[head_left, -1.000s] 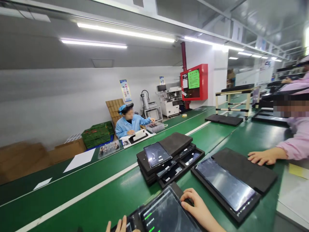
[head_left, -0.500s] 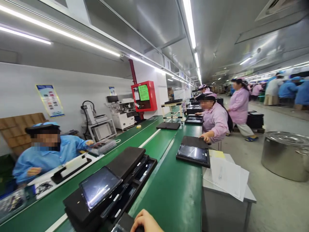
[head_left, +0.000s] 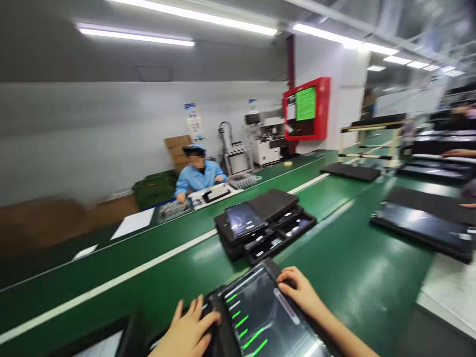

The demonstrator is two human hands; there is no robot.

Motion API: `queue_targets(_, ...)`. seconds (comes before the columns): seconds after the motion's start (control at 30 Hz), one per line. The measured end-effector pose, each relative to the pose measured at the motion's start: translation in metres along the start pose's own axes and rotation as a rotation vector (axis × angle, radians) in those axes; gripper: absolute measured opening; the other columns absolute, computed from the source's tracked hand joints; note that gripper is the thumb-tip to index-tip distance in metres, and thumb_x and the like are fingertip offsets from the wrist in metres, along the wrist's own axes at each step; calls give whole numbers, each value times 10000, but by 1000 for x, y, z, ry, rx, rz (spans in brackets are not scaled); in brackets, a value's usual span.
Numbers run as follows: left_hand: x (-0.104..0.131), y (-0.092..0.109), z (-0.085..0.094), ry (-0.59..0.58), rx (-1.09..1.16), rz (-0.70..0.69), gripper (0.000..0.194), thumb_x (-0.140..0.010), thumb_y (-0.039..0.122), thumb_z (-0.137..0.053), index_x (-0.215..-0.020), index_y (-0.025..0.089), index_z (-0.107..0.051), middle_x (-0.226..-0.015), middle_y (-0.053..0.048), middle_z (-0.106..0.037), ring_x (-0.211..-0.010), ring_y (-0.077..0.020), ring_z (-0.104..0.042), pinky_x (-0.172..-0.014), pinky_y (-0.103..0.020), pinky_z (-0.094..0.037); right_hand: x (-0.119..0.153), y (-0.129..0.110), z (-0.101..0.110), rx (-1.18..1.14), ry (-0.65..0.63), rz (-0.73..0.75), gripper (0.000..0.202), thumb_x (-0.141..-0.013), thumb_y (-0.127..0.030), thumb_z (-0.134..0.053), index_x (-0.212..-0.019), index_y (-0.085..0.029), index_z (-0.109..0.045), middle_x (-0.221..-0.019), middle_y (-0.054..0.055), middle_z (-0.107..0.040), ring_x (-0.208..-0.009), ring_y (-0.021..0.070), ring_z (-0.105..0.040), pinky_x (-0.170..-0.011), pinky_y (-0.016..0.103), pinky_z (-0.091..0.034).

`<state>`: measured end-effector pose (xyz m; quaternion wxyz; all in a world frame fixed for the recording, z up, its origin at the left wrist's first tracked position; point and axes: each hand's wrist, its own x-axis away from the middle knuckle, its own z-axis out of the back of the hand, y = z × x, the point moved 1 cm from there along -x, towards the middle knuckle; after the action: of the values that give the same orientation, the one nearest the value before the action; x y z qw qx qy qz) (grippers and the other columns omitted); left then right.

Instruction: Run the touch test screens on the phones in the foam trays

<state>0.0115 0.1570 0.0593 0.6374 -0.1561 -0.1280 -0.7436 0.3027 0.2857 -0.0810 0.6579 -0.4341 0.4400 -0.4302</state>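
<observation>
The left hand (head_left: 188, 329) is laid flat, fingers spread, on the left edge of a dark tablet (head_left: 260, 317) with green lines on its screen. The right hand (head_left: 301, 292) is curled over the tablet's upper right corner, fingertips pressed on the frame. Nothing is grasped. The tablet is lying on the green table (head_left: 345, 267), near a stack of black trays (head_left: 266, 225).

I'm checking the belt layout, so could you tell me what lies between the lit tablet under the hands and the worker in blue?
In the head view, a stack of black trays with a dark tablet on top.
</observation>
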Motion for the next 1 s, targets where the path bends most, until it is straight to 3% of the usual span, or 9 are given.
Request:
queue_targets(0.07, 8, 12, 8, -31, 35, 20, 526, -877, 104, -394, -1331, 271, -601, -1568, -150, -409, -1521, -308, -201, -1229, -623, -125, 0, 8, 3, 1, -23, -3, 329, -708, -513, -647, -822, -217, -734, -1050, 111, -595, -1086, 330, -549, -1024, 446, -408)
queue_targets(0.17, 7, 21, 14, -37, 49, 9, 519, -856, 89, -412, -1312, 251, -599, -1531, -164, -462, -1514, -319, -226, -1218, -633, -155, 2, 12, 8, 14, -45, -23, 409, -699, -579, -622, -848, -219, -748, -1080, 122, -592, -1100, 346, -558, -983, 450, -440)
queue_targets(0.27, 4, 15, 12, -20, 62, 4, 575, -837, 27, -374, -1336, 244, -559, -1486, -150, -523, -1501, -271, -285, -1224, -614, -172, 6, 9, 9, 20, -68, -40, 482, -716, -605, -604, -973, -231, -766, -1117, 117, -601, -1109, 337, -576, -906, 422, -489)
queue_targets(0.4, 2, 6, 8, -8, 71, -18, 677, -776, -44, -341, -1338, 270, -551, -1451, -108, -569, -1492, -228, -311, -1231, -609, -173, 5, 7, 9, 18, -87, -41, 518, -725, -620, -604, -1032, -238, -773, -1137, 111, -605, -1123, 327, -581, -935, 421, -483)
queue_targets(0.77, 1, 12, 3, -1, -80, -13, 738, -749, -49, -382, -1413, 241, -525, -1524, -185, -463, -1485, -298, -313, -1215, -564, -266, 2, 8, 8, 11, -83, -25, 503, -715, -612, -625, -1012, -238, -784, -1094, 106, -604, -1086, 321, -579, -893, 405, -475)
queue_targets(1.0, 7, 16, 3, -73, 22, 11, 737, -734, -22, -428, -1397, 288, -518, -1628, -145, -296, -1525, -339, -107, -1228, -590, -198, 4, 10, 9, 34, -62, -18, 454, -731, -585, -608, -950, -225, -778, -1101, 113, -610, -1059, 312, -590, -878, 398, -492)
